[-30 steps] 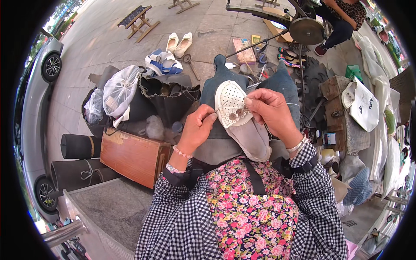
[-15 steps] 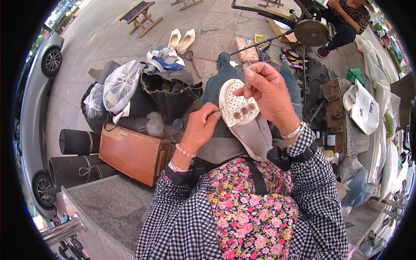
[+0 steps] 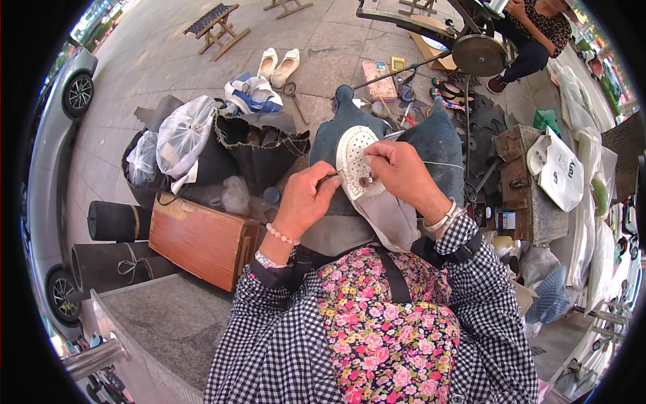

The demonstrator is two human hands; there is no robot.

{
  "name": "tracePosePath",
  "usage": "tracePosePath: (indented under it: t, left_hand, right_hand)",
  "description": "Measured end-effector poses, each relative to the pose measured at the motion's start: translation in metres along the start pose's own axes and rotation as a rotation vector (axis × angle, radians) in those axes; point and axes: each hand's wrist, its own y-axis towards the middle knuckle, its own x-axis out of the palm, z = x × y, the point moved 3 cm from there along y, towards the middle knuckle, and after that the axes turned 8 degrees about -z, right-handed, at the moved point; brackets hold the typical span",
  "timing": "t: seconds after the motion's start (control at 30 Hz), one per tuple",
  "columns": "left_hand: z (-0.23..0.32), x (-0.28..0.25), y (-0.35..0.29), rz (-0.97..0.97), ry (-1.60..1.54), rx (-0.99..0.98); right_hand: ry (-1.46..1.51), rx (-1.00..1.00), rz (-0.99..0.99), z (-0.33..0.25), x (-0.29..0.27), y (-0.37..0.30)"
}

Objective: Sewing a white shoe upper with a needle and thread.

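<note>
A white shoe [image 3: 385,214] lies over my lap, its toe pointing away. The toe part is pierced with small holes and bears a trim of white and brownish flower shapes [image 3: 364,180]. At the left edge of the shoe, my left hand [image 3: 304,198] is closed, thumb and forefinger pinched together. A small dark bit shows at these fingertips, too small to name. My right hand [image 3: 404,172] is closed too, its fingertips pinched down on the trim from the right. Whatever it holds is hidden. Blue-grey cloth [image 3: 431,138] covers my knees beneath.
To the left stand a wooden box [image 3: 195,236], an open black bag [image 3: 259,148] and a clear plastic bag [image 3: 185,131]. White shoes [image 3: 286,67] sit on the paving ahead. A hand-cranked machine [image 3: 478,54] and a seated person are at far right, a wooden crate [image 3: 528,182] nearer.
My right hand has come down from above the shoe onto its trim. My left hand stays pinched at the shoe's edge. The whole view has shifted slightly.
</note>
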Motion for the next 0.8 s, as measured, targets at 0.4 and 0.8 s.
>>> tracePosePath:
  t: [0.4,0.8]
  left_hand:
    - [0.011,-0.005,0.006,-0.053,0.194,0.014]
    - [0.011,0.000,0.011,-0.015,0.118,0.060]
  right_hand:
    - [-0.099,-0.142,-0.045,0.008,0.003,0.008]
    - [-0.088,-0.054,-0.088,0.009,0.001,0.010]
